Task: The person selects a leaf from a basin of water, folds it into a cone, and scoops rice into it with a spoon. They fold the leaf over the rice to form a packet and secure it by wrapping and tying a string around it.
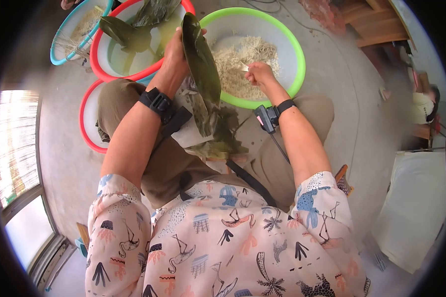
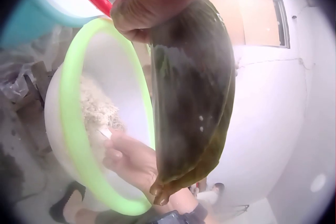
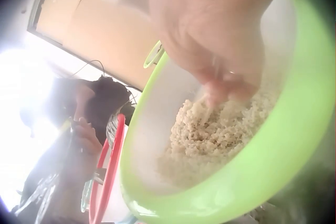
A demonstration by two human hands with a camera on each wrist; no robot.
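The person sits with knees apart over a concrete floor. The left hand point(image 1: 175, 49) is raised, and its fingers are curled round the top of a long dark green leaf point(image 1: 201, 64). The leaf hangs down just beside the near rim of the green basin point(image 1: 298, 49). The right hand point(image 1: 259, 74) reaches into that basin, its fingers pinched narrowly on a small spoon point(image 1: 244, 68) whose tip sits in the heap of rice point(image 1: 230, 79). Behind the left hand is a red basin point(image 1: 97, 62) with more leaves soaking in water, and a blue basin point(image 1: 58, 37) touches its far side. More wet leaves point(image 1: 218, 141) lie on the lap between the wrists.
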